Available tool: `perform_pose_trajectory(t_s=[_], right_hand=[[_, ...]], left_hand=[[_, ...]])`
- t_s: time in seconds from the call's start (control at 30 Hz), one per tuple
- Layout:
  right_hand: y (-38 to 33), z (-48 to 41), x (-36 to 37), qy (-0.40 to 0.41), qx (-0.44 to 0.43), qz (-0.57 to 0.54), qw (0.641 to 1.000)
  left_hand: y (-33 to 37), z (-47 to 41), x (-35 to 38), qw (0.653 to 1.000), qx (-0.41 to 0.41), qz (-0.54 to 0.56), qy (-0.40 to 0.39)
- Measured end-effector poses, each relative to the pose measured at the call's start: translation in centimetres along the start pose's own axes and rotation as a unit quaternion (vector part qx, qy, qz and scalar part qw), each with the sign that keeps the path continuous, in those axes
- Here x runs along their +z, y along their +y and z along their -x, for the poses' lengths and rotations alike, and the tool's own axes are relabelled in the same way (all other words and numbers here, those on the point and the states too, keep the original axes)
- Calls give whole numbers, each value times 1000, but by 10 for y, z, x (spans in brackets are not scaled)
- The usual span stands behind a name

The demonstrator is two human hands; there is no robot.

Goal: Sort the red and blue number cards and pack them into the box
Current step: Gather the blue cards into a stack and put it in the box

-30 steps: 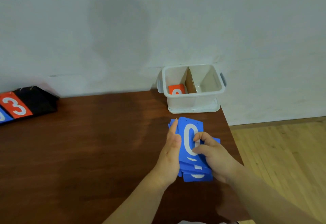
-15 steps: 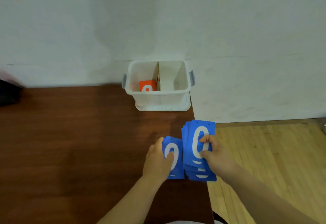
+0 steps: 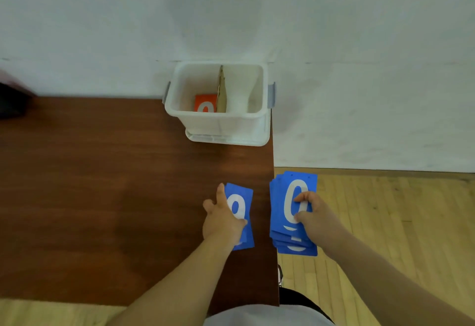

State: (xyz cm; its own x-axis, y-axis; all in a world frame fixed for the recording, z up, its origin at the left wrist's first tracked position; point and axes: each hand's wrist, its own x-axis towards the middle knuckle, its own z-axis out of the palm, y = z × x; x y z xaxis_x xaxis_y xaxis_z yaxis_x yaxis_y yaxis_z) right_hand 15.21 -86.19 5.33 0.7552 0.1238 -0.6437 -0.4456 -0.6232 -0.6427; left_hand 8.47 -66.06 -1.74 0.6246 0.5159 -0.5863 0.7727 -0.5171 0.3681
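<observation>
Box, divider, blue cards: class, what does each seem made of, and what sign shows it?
Box: probably plastic; white, slightly translucent, moulded rim. Divider: looks like cardboard; brown, wavy raw edge. Blue cards: stiff plastic or coated card, unclear; held, they show no bend.

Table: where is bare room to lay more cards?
The table is bare left of the left hand, across to the black object at the left edge, and in the strip between the white box and the blue card. Crowded: the right edge, near the right hand's stack.
</observation>
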Motion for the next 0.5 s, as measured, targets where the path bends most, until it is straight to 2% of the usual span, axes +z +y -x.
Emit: perform_pose_trajectory(t_s=[0.1,0.2,0.37,0.5], right_hand=[[-3,1,2,-11,1,-35,999],[-8,4,8,-30,9,-108,994],[-26,8,28,-70,18,-250,966],[-48,14,49,-86,-6,-272,958]], left_hand=[[-8,5,-7,998,52,48,-3],[-11,3,-18,984,82,151,-38],[-1,13,-52,935,95,339,-39],[6,25,-87,897,166,404,-70]])
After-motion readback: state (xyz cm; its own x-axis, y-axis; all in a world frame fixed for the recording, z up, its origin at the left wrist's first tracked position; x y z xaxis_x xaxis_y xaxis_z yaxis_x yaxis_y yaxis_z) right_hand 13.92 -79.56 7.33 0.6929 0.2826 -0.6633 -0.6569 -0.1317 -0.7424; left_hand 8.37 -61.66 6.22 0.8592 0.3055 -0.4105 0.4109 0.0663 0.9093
